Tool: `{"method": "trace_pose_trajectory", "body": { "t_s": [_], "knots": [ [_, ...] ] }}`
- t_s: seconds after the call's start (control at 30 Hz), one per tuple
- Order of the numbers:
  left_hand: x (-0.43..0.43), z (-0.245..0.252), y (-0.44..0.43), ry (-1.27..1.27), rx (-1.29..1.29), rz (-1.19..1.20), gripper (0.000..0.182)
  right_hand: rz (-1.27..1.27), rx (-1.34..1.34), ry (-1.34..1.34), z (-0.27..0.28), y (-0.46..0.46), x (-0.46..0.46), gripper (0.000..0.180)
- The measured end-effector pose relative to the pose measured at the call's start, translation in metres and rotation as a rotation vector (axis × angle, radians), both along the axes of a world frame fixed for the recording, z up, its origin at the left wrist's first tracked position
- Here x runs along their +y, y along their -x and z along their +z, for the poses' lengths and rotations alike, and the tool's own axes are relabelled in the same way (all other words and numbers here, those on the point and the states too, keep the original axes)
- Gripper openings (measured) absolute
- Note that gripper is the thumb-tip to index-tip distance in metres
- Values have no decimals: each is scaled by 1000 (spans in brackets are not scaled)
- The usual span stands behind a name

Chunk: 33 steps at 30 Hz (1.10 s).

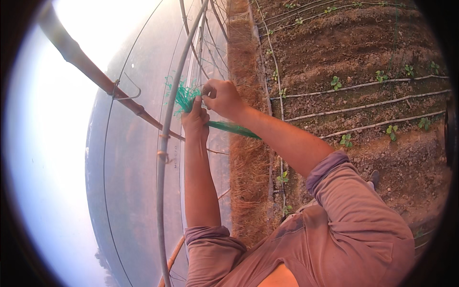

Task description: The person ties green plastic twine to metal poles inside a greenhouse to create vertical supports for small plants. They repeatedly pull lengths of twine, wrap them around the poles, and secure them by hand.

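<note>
A bundle of green plastic net or twine is gripped in my left hand (195, 120). Its loose, frayed ends (184, 96) fan out above my fist, beside a grey pole. The long gathered part of the green bundle (233, 129) runs out to the right and passes behind my right forearm. My right hand (224, 98) is close against my left thumb, its thumb and forefinger brought together at the edge of the frayed ends. Whether a strand lies between those fingertips is too small to make out.
Just left of my hands rises a curved grey pole (166, 122), crossed by a bamboo pole (93, 77) with a bent wire hook (134, 94). Plastic sheeting (132, 172) stands behind them. Dry straw (247, 172) borders soil with drip hoses (358, 91) and seedlings (336, 83).
</note>
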<state>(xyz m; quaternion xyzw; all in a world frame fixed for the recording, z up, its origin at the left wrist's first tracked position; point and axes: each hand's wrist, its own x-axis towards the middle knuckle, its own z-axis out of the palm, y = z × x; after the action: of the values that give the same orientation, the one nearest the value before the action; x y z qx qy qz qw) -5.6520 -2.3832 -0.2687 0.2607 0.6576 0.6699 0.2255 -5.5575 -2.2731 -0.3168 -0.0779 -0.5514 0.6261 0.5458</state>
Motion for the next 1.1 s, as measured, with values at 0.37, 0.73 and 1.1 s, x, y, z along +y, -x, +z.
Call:
{"method": "trace_pose_trajectory", "body": {
  "t_s": [0.37,0.73,1.1],
  "knots": [
    [3,-2,-1,13,-6,26,17,-84,29,-72,-4,-2,-3,14],
    [1,7,1,67,-43,-35,17,-238,145,-94,-15,11,-13,11],
    [4,-1,14,94,-82,-29,21,-313,143,33,-11,9,-27,11]
  ]
}}
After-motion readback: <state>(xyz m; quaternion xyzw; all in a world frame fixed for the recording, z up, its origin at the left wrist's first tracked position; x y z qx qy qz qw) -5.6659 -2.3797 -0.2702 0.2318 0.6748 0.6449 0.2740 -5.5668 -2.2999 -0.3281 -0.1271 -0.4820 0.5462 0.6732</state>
